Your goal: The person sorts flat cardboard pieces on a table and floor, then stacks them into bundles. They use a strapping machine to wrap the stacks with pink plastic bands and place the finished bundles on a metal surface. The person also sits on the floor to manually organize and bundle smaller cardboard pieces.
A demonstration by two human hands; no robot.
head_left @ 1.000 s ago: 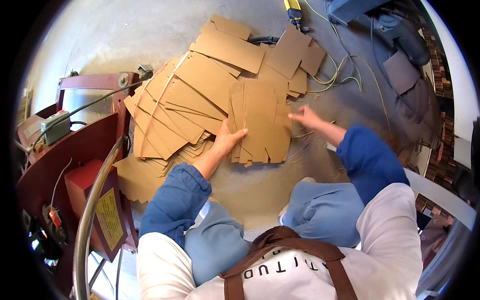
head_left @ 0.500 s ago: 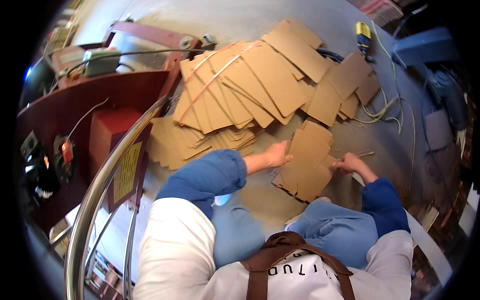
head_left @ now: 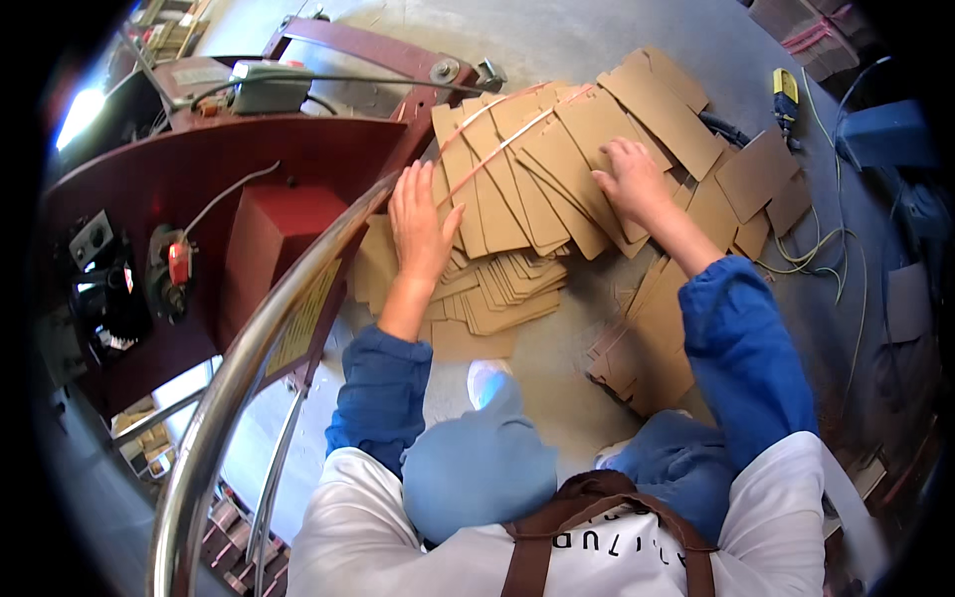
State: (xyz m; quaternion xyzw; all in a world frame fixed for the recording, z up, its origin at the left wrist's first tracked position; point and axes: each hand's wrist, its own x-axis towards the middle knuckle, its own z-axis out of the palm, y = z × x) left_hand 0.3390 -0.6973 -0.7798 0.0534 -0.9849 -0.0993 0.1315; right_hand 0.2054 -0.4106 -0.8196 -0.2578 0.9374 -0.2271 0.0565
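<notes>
Grey concrete floor (head_left: 557, 45) carries the whole scene, with a dark red machine (head_left: 199, 179) along its left side and a curved steel rail (head_left: 249, 368) sweeping down in front of that machine. Just right of the rail, the left hand (head_left: 420, 221) lies flat and spread on the near left edge of a fanned stack of flat brown cardboard blanks (head_left: 527, 189); its fingers are extended, pressing rather than closing on anything. A pale strap (head_left: 497, 149) crosses the stack's top. Further right, the right hand (head_left: 632, 181) rests palm down on the upper sheets, fingers slightly curled over an edge; whether it pinches a sheet cannot be told. A smaller pile of blanks (head_left: 647, 348) sits near the right knee, and loose cables (head_left: 816, 249) trail beyond. To handle the bundle well, both palms should bear evenly so sheets slide together, and the strap should stay clear of the fingers.
</notes>
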